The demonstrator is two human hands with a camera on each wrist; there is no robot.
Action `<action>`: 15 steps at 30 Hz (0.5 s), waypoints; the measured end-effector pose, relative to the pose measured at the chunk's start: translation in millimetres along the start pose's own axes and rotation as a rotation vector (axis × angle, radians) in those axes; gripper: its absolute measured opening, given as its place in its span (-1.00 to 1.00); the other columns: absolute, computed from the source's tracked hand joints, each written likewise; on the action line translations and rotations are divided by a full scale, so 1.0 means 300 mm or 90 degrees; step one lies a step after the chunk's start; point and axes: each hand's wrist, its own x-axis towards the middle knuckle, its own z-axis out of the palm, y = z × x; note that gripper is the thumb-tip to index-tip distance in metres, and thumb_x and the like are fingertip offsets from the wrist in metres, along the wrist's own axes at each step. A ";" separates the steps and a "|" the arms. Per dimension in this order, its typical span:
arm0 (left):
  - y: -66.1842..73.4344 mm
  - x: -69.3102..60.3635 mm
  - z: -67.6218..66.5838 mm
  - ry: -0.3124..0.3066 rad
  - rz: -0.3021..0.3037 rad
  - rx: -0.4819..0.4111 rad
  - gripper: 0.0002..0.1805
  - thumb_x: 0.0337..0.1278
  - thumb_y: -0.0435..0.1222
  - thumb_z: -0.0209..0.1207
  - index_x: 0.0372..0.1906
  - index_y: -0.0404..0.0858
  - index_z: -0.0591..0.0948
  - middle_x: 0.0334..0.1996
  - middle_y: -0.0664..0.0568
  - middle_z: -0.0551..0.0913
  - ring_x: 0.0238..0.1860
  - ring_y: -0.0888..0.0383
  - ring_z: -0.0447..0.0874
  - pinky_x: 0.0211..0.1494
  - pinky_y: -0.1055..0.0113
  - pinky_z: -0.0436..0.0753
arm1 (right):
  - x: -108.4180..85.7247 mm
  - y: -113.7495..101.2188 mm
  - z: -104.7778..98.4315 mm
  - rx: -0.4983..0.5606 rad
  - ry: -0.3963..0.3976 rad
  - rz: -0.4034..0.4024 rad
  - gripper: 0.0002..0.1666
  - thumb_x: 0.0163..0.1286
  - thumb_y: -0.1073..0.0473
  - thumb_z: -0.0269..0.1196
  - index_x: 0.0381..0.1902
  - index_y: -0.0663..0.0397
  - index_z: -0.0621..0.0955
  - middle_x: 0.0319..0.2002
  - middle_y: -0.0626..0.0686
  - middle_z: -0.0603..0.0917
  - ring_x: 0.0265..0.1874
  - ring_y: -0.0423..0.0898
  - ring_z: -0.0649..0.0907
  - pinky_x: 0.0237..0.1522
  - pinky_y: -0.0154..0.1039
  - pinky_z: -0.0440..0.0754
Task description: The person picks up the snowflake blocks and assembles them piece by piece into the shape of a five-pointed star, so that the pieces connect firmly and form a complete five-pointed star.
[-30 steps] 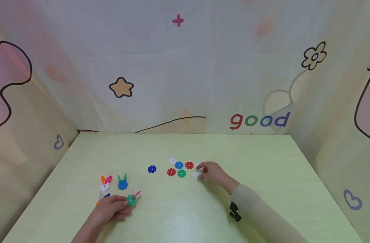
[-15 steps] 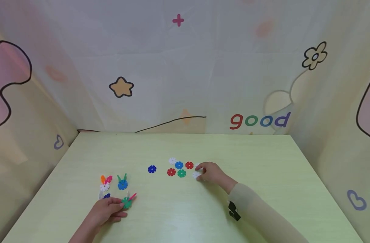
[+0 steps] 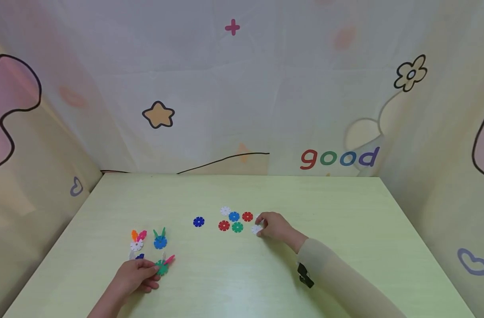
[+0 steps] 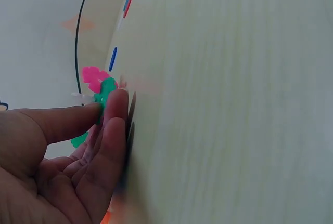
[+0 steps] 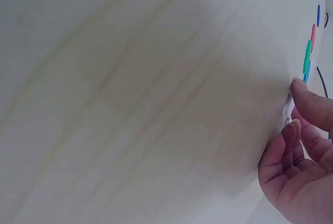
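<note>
My left hand (image 3: 134, 276) pinches a green snowflake disc (image 3: 161, 267) between thumb and fingers, low over the table's left part. A pink piece (image 3: 169, 259) and a whitish piece (image 3: 164, 255) stick up from it like ears. In the left wrist view the thumb presses on the green disc (image 4: 105, 90). At the right end of a loose group, my right hand (image 3: 279, 229) has its thumb and index finger on a white snowflake disc (image 3: 255, 229). Another white disc (image 3: 259, 217) is mostly covered by the index finger. Its other fingers are curled under.
Red (image 3: 247, 216), green (image 3: 237, 227) and light blue discs (image 3: 234, 216) lie mid-table, with a dark blue disc (image 3: 198, 221) apart. At left lie joined pieces: white with orange and pink (image 3: 137, 245), blue with green ears (image 3: 160, 242), and a dark blue one (image 3: 140, 256) partly hidden.
My left hand has drawn back to the left and a little nearer, carrying the green disc with its ears. The right hand stays at the white discs with barely any movement.
</note>
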 end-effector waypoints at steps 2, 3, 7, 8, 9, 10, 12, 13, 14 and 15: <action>0.001 -0.001 -0.002 -0.002 -0.005 0.011 -0.73 0.46 -0.35 0.14 -0.01 -0.54 0.57 -0.42 0.00 0.77 -0.47 0.19 0.76 -0.31 0.35 0.76 | 0.001 -0.002 0.002 0.000 0.000 0.003 -0.71 0.25 0.30 0.47 -0.08 0.16 0.68 -0.31 0.06 0.60 -0.27 -0.08 0.50 -0.13 -0.26 0.56; 0.002 0.000 -0.002 -0.003 -0.008 0.015 -0.73 0.46 -0.35 0.13 -0.01 -0.54 0.57 -0.42 -0.01 0.77 -0.47 0.19 0.76 -0.31 0.35 0.76 | 0.001 -0.002 0.003 0.000 0.000 0.004 -0.71 0.24 0.30 0.47 -0.09 0.16 0.67 -0.30 0.06 0.60 -0.27 -0.08 0.51 -0.12 -0.25 0.57; 0.001 0.005 -0.004 -0.003 -0.015 0.024 -0.73 0.48 -0.34 0.12 -0.01 -0.53 0.57 -0.41 -0.05 0.76 -0.48 0.19 0.75 -0.31 0.36 0.76 | 0.002 -0.002 0.004 -0.001 0.003 0.006 -0.70 0.22 0.30 0.49 -0.12 0.18 0.65 -0.30 0.07 0.61 -0.28 -0.07 0.52 -0.10 -0.23 0.61; 0.000 0.006 -0.004 -0.001 -0.017 0.025 -0.74 0.48 -0.34 0.12 -0.02 -0.52 0.57 -0.42 -0.05 0.76 -0.49 0.19 0.75 -0.32 0.36 0.75 | 0.002 -0.002 0.005 -0.002 0.003 0.006 -0.70 0.21 0.30 0.50 -0.13 0.19 0.65 -0.30 0.07 0.61 -0.28 -0.07 0.52 -0.10 -0.23 0.61; -0.002 0.006 -0.005 -0.003 -0.015 0.026 -0.74 0.48 -0.34 0.11 -0.02 -0.52 0.57 -0.42 -0.05 0.75 -0.49 0.19 0.74 -0.32 0.36 0.75 | 0.001 -0.003 0.004 -0.004 0.003 0.006 -0.70 0.21 0.29 0.50 -0.13 0.19 0.65 -0.30 0.07 0.61 -0.28 -0.08 0.52 -0.10 -0.23 0.61; -0.003 0.006 -0.004 -0.001 -0.017 0.026 -0.74 0.48 -0.34 0.11 -0.02 -0.52 0.57 -0.43 -0.05 0.75 -0.50 0.19 0.74 -0.33 0.36 0.75 | 0.000 -0.004 0.003 -0.004 0.003 0.007 -0.69 0.21 0.29 0.50 -0.13 0.19 0.65 -0.30 0.06 0.62 -0.28 -0.08 0.52 -0.10 -0.23 0.61; -0.005 0.007 -0.003 0.005 -0.021 0.023 -0.75 0.48 -0.34 0.11 -0.02 -0.51 0.58 -0.44 -0.05 0.73 -0.51 0.19 0.73 -0.34 0.36 0.75 | -0.001 -0.005 0.001 -0.002 0.003 0.007 -0.69 0.20 0.28 0.51 -0.14 0.19 0.64 -0.29 0.06 0.62 -0.27 -0.08 0.52 -0.10 -0.24 0.61; -0.006 0.006 -0.003 0.005 -0.021 0.023 -0.75 0.48 -0.34 0.11 -0.02 -0.51 0.57 -0.44 -0.05 0.73 -0.51 0.19 0.72 -0.34 0.36 0.74 | -0.002 -0.005 0.000 -0.002 0.003 0.006 -0.68 0.20 0.28 0.51 -0.14 0.19 0.63 -0.29 0.06 0.61 -0.28 -0.08 0.52 -0.11 -0.24 0.61; -0.006 0.004 -0.003 0.005 -0.021 0.022 -0.74 0.48 -0.34 0.11 -0.01 -0.52 0.57 -0.44 -0.05 0.73 -0.51 0.19 0.72 -0.34 0.36 0.74 | -0.004 -0.005 -0.002 0.001 0.003 0.007 -0.68 0.20 0.28 0.51 -0.15 0.19 0.63 -0.30 0.06 0.61 -0.28 -0.08 0.52 -0.11 -0.25 0.61; -0.006 0.002 -0.003 0.005 -0.021 0.022 -0.73 0.48 -0.34 0.11 0.00 -0.52 0.56 -0.44 -0.05 0.73 -0.51 0.19 0.71 -0.34 0.36 0.74 | -0.005 -0.006 -0.004 0.003 0.004 0.008 -0.69 0.20 0.28 0.51 -0.16 0.19 0.62 -0.30 0.06 0.61 -0.28 -0.08 0.52 -0.11 -0.25 0.61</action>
